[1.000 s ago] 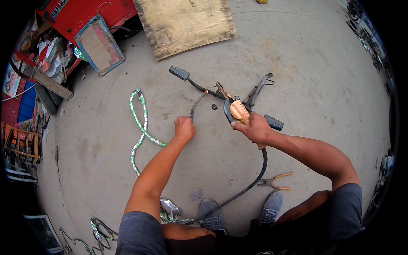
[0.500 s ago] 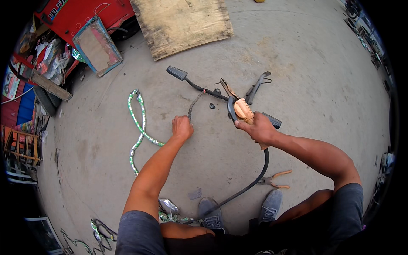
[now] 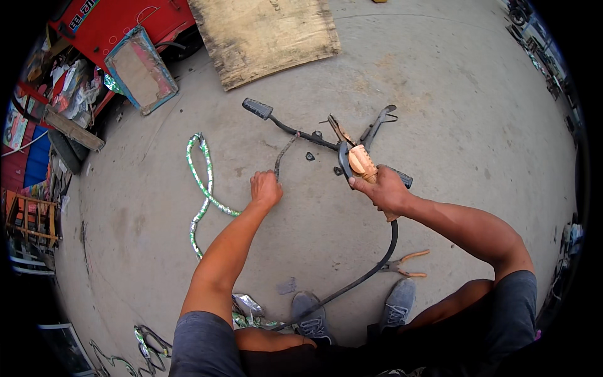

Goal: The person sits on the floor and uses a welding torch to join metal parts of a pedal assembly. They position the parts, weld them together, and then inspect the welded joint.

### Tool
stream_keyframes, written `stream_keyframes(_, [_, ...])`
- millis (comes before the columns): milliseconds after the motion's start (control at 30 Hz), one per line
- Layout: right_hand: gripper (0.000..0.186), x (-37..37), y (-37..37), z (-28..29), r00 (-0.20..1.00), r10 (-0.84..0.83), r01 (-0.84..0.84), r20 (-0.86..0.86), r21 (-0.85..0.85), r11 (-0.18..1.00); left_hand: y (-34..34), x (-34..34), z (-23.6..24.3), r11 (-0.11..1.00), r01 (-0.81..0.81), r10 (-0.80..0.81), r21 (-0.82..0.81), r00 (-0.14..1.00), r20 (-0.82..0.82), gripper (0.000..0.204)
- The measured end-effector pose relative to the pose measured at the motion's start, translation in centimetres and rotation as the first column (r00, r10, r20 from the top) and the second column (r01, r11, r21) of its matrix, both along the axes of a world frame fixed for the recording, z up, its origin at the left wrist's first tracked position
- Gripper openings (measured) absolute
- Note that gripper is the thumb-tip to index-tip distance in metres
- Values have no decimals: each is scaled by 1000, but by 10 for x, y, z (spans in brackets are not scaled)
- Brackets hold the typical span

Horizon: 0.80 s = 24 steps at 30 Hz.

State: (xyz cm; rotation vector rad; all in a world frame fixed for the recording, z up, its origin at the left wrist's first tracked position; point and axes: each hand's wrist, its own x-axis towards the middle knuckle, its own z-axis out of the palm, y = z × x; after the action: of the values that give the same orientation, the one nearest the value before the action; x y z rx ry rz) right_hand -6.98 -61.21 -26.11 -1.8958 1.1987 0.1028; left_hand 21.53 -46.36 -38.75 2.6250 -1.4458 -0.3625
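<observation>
From where I stand, the light is bright and even, like daylight falling from above, and the concrete floor (image 3: 342,232) carries only soft, weak shadows. The silvery wrapped tube (image 3: 208,196) gives small, sharp glints. Under the red vehicle (image 3: 119,31) it is quite dark, and the black clothing (image 3: 295,363) loses its details. The left hand (image 3: 266,190) and the right hand (image 3: 384,190) look rather sharp. Toward the rim, straight edges bend, small things are unclear, and black fills the corners.

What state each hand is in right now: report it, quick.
Left hand: closed, holding a thin, dark, bent rod.
Right hand: closed, holding an orange-handled clamp.
</observation>
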Motion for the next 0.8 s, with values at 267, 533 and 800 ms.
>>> stream_keyframes(267, [74, -4, 2, 12, 998, -50, 48, 32, 68, 997, 0, -1, -2, 1000, -5, 5, 3, 1000, 9, 31])
stream_keyframes(533, [66, -19, 3, 15, 981, -144, 125, 126, 150, 981, 0, -3, 0, 1000, -10, 9, 16, 1000, 22, 31])
stream_keyframes(800, [59, -38, 2, 12, 954, -224, 177, 197, 227, 958, 0, -4, 4, 996, -29, 29, 83, 1000, 3, 31])
